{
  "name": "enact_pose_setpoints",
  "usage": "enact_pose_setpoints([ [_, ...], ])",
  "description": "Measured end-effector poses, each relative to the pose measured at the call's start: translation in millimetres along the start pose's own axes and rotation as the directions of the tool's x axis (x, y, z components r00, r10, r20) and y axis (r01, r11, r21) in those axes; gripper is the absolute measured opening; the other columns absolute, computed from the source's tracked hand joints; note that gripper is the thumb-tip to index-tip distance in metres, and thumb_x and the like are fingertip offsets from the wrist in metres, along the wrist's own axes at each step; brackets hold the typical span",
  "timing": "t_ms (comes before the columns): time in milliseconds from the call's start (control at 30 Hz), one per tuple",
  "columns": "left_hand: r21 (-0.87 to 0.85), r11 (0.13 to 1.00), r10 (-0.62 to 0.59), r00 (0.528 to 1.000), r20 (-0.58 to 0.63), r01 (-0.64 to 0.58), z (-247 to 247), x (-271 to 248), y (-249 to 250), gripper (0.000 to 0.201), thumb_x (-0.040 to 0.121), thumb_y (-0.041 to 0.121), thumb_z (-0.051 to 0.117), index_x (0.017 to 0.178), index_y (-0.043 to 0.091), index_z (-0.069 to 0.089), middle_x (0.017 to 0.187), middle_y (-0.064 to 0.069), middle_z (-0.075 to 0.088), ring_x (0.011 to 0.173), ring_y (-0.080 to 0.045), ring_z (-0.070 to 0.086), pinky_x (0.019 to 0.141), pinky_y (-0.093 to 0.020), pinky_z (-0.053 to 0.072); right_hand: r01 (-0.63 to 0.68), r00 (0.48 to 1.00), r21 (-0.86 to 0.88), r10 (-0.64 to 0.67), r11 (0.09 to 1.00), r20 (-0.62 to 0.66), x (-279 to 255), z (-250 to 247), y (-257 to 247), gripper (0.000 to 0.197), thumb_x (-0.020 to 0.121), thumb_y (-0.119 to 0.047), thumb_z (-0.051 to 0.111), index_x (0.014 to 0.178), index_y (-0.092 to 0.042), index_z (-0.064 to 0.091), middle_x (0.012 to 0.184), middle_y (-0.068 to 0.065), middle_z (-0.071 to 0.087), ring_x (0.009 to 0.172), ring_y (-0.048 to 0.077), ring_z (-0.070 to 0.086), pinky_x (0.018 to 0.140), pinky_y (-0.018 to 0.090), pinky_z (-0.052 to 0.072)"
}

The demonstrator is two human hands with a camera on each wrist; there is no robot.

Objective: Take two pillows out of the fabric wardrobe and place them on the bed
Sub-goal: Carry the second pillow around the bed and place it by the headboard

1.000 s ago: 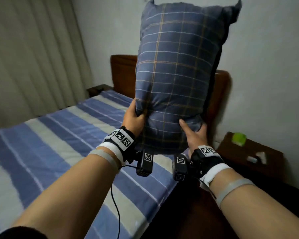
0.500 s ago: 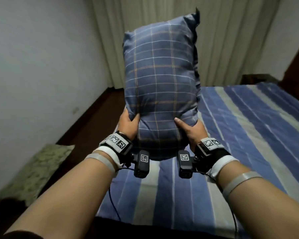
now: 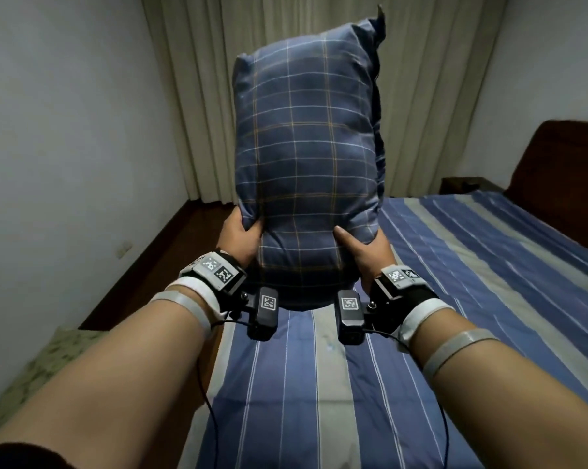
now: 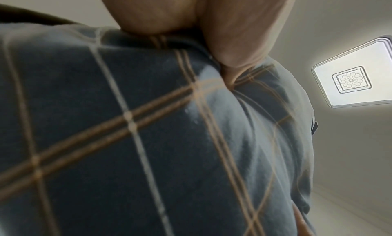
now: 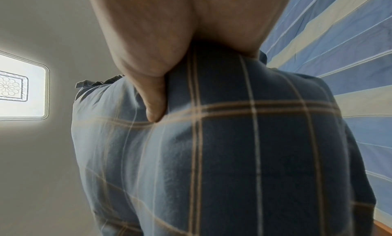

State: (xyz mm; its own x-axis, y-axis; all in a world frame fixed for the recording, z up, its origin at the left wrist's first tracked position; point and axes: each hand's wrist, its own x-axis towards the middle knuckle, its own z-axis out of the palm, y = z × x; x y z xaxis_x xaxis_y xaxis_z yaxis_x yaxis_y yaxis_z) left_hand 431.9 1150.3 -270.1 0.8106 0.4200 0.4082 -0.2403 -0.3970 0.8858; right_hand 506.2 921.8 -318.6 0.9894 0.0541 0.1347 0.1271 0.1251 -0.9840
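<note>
A dark blue plaid pillow [image 3: 306, 157] stands upright in the air over the foot end of the bed [image 3: 472, 265], which has a blue and grey striped sheet. My left hand [image 3: 240, 236] grips the pillow's lower left side, thumb pressed into the front. On the lower right side my right hand [image 3: 363, 252] grips it the same way. In the left wrist view the pillow [image 4: 148, 130] fills the frame under my left hand [image 4: 212, 30]. The right wrist view shows my right hand [image 5: 152, 88] with its thumb sunk into the pillow [image 5: 233, 147]. No wardrobe or second pillow is in view.
Beige curtains [image 3: 201, 96] hang behind the pillow. A dark wooden headboard [image 3: 563, 184] and a nightstand [image 3: 465, 186] stand at the far right. Dark floor [image 3: 157, 258] runs along the white wall on the left, with a greenish mat [image 3: 32, 370] at the lower left.
My view has swung left from the headboard and right nightstand to the curtains and the bed's foot end. Both hands keep the same grip on the upright pillow.
</note>
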Motion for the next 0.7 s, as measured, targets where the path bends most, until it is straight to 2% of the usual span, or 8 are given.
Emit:
enact_pose_setpoints([
  [67,-0.021,1.000,0.003,0.999,0.048,-0.002,-7,17,-6,0.035,0.094,0.016,0.063,0.127,0.006,0.059,0.116,0.001,0.064,0.109,-0.013,0.059,0.071,-0.002,0.044,0.003,0.999,-0.003,-0.003,1.000,-0.045,-1,12,-6,0.090,0.050,-0.057,0.098,0.127,-0.023,0.066,0.120,0.001,0.080,0.111,0.025,0.076,0.103,0.053,0.058],
  [133,-0.058,0.998,0.013,0.996,0.093,-0.008,-10,35,-11,0.037,0.094,0.017,0.064,0.129,0.007,0.058,0.121,-0.003,0.066,0.109,-0.012,0.059,0.084,-0.015,0.045,0.006,0.995,-0.022,-0.008,1.000,-0.101,3,21,-7,0.085,0.053,-0.056,0.096,0.126,-0.024,0.066,0.120,0.000,0.079,0.112,0.025,0.076,0.103,0.052,0.058],
  [233,-0.106,0.994,0.025,0.987,0.160,-0.008,-8,61,-20,0.038,0.095,0.018,0.063,0.132,0.009,0.057,0.122,-0.001,0.065,0.112,-0.013,0.060,0.095,-0.025,0.045,-0.013,0.985,-0.080,-0.001,0.997,-0.171,16,30,-8,0.088,0.048,-0.069,0.093,0.122,-0.028,0.067,0.119,-0.002,0.079,0.111,0.024,0.076,0.103,0.052,0.058],
  [366,-0.146,0.989,0.035,0.980,0.194,-0.007,-12,104,-43,0.036,0.092,0.023,0.066,0.128,0.015,0.060,0.123,-0.002,0.069,0.116,-0.020,0.065,0.106,-0.040,0.048,0.007,0.989,-0.155,-0.029,0.988,-0.145,44,56,-11,0.042,0.068,-0.055,0.087,0.099,-0.038,0.065,0.122,0.003,0.077,0.116,0.028,0.072,0.107,0.053,0.055],
  [466,-0.129,0.992,0.027,0.986,0.165,-0.006,-27,139,-64,0.035,0.093,0.018,0.065,0.127,0.009,0.061,0.122,-0.004,0.068,0.112,-0.017,0.064,0.102,-0.033,0.048,0.024,0.992,-0.128,-0.040,0.991,-0.123,78,88,3,0.036,0.068,-0.051,0.088,0.094,-0.034,0.070,0.115,0.001,0.079,0.112,0.027,0.074,0.106,0.052,0.056],
  [566,-0.133,0.991,0.011,0.988,0.152,0.009,-51,175,-88,0.032,0.093,0.014,0.064,0.125,0.009,0.061,0.120,-0.004,0.067,0.110,-0.016,0.063,0.098,-0.028,0.048,-0.024,0.991,-0.151,0.003,0.988,-0.137,117,130,25,0.063,0.051,-0.068,0.092,0.097,-0.029,0.076,0.113,0.005,0.080,0.106,0.027,0.077,0.101,0.051,0.059],
  [633,-0.117,0.993,0.001,0.988,0.152,0.017,-67,199,-105,0.033,0.094,0.013,0.063,0.127,0.008,0.060,0.119,-0.001,0.065,0.110,-0.014,0.061,0.088,-0.013,0.048,-0.063,0.988,-0.175,0.037,0.982,-0.148,142,154,42,0.084,0.039,-0.082,0.088,0.105,-0.031,0.075,0.122,0.009,0.073,0.106,0.028,0.076,0.100,0.051,0.060],
  [700,-0.110,0.994,0.004,0.987,0.158,0.014,-79,226,-124,0.036,0.095,0.014,0.062,0.130,0.007,0.058,0.121,-0.001,0.064,0.112,-0.012,0.059,0.078,-0.001,0.044,-0.074,0.987,-0.196,0.043,0.978,-0.155,171,176,58,0.087,0.040,-0.085,0.086,0.111,-0.036,0.072,0.127,0.009,0.068,0.107,0.029,0.075,0.101,0.052,0.059],
])
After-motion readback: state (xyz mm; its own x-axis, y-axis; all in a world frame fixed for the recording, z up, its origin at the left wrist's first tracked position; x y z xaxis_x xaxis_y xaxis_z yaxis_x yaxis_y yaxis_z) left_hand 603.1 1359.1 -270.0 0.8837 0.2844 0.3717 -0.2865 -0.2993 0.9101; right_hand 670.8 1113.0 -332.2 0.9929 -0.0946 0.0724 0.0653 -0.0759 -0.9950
